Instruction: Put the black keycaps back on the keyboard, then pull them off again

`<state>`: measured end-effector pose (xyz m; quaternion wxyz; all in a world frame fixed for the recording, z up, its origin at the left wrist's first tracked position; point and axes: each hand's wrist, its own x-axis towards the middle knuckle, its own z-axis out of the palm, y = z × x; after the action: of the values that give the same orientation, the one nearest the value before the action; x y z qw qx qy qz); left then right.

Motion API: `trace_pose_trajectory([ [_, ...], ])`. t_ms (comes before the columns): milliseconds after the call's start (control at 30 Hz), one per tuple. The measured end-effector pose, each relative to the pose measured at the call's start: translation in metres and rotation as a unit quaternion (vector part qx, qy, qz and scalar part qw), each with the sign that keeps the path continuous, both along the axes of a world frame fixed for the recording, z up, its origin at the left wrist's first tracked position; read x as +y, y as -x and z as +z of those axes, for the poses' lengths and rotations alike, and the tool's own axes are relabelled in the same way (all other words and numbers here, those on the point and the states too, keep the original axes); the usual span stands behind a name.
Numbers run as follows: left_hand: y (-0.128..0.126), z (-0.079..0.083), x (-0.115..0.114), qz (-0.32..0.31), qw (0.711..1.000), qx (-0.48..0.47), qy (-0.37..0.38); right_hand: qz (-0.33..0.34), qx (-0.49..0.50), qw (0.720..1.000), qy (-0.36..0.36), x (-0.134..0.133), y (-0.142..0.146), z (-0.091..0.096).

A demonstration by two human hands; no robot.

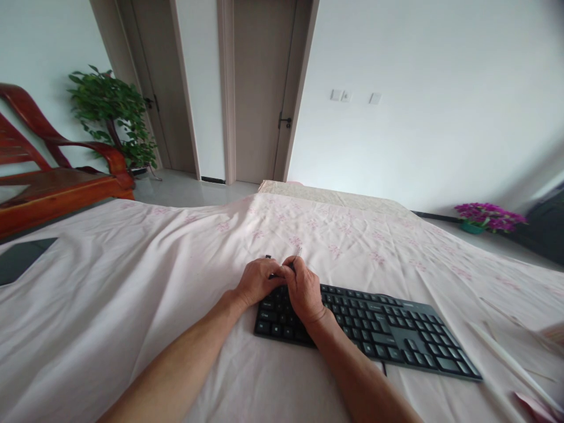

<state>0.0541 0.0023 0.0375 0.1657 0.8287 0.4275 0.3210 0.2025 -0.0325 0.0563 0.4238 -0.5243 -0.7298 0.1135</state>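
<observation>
A black keyboard [374, 323] lies on the pale pink cloth, slightly turned, its left end under my hands. My left hand [259, 279] is closed at the keyboard's upper left corner, thumb and fingers pinched together; what they grip is hidden. Just beyond its knuckles a small black piece [268, 257] sticks up, too small to name. My right hand [304, 288] rests over the left-hand keys, its fingers curled and meeting my left fingertips. From its grip a thin metal tool [299, 251] points up and away, mostly covered by the fingers.
Creased floral cloth [198, 329] covers the surface. A dark flat panel [24, 258] lies at the left edge. Thin pale sticks [511, 358] lie to the right. Beyond are a wooden chair [66, 158], a green plant [110, 111], doors and purple flowers [489, 216].
</observation>
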Motion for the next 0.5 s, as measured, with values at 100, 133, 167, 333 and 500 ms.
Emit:
trace_pose_trajectory([
  [100, 0.0006, 0.0004, -0.0014, -0.008, 1.0, 0.0, -0.024, 0.001, 0.002, 1.0, -0.014, -0.0012, -0.0006, 0.0005],
  [133, 0.0007, 0.0004, -0.0021, -0.008, 0.999, -0.001, -0.031, 0.003, 0.001, 1.0, -0.018, -0.0016, -0.001, 0.0004],
  [167, 0.0007, 0.0002, -0.0028, -0.008, 0.999, -0.001, -0.038, 0.005, 0.0, 1.0, -0.021, -0.002, -0.0015, 0.0003],
  [333, -0.0001, -0.0006, -0.0064, 0.013, 0.999, -0.007, -0.048, 0.01, 0.005, 0.999, -0.046, -0.0031, -0.0024, 0.0005],
  [500, 0.001, -0.001, -0.0036, 0.007, 0.999, -0.043, -0.016, -0.007, 0.029, 0.999, -0.033, -0.0002, -0.0006, -0.0003],
])
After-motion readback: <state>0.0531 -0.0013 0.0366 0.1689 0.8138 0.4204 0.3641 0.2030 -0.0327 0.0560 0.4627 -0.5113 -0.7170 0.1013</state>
